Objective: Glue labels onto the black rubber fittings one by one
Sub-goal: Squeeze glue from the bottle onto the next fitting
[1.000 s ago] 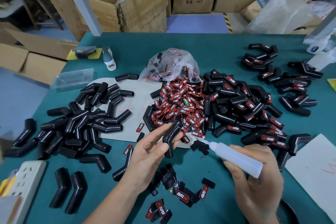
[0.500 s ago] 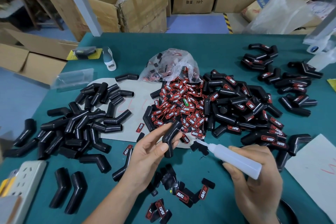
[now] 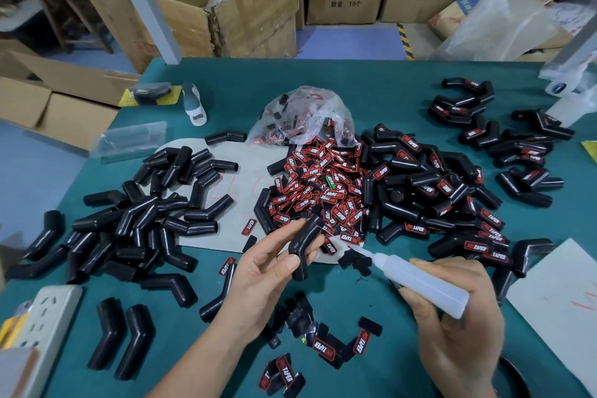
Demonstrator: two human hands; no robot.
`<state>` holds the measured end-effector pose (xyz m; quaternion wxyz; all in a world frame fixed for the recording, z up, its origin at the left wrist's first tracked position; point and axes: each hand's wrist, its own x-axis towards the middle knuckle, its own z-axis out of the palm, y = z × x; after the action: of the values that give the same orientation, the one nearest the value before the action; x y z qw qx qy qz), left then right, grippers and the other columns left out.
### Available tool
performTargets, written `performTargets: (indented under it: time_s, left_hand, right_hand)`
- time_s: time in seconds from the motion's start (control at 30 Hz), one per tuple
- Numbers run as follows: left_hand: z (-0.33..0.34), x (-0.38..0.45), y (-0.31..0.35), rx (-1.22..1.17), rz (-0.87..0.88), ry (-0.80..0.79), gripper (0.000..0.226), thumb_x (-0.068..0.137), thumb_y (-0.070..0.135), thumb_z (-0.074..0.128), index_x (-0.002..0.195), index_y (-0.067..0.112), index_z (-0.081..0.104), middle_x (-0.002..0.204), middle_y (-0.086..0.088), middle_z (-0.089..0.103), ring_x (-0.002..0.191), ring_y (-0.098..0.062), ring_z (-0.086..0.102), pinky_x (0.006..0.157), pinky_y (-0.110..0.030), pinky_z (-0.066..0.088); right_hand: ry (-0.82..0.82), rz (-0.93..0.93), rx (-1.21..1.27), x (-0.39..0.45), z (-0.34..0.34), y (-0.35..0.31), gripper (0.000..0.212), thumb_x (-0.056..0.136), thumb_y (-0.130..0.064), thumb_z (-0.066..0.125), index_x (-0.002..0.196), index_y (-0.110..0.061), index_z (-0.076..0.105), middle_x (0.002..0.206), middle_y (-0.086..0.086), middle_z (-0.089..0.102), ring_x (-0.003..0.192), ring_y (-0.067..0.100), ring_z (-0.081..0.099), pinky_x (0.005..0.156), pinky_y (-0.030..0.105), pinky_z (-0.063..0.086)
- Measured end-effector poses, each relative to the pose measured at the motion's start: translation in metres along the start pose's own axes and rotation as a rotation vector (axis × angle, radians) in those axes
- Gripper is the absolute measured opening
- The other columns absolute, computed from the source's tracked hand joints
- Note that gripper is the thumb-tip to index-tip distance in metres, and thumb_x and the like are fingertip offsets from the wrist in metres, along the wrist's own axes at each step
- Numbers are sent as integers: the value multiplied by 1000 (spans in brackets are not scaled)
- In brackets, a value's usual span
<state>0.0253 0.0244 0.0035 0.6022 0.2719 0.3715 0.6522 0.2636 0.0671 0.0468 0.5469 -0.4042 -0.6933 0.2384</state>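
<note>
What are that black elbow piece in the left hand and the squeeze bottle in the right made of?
The elbow fitting looks like black rubber or soft plastic: smooth, with a dull sheen and ribbed ends on its neighbours. The glue bottle looks like soft, translucent whitish plastic, matte and cloudy, with a thin pointed nozzle.

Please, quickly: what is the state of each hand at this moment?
Left hand: holds one black rubber fitting between thumb and fingers.
Right hand: grips the glue bottle, nozzle pointing toward the fitting.
</note>
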Motion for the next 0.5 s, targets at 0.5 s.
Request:
performTargets:
  time_s: [0.5]
  left_hand:
    - [1,0,2,20,-4,21,59,91,26,82,145,13,61,142,-20,64,130,-38,64,109,-38,51]
  right_hand:
    - [-28,-11,17,-1,0,-1,29,102,-50,60,111,-23,59,104,3,67,99,3,62,87,19,47]
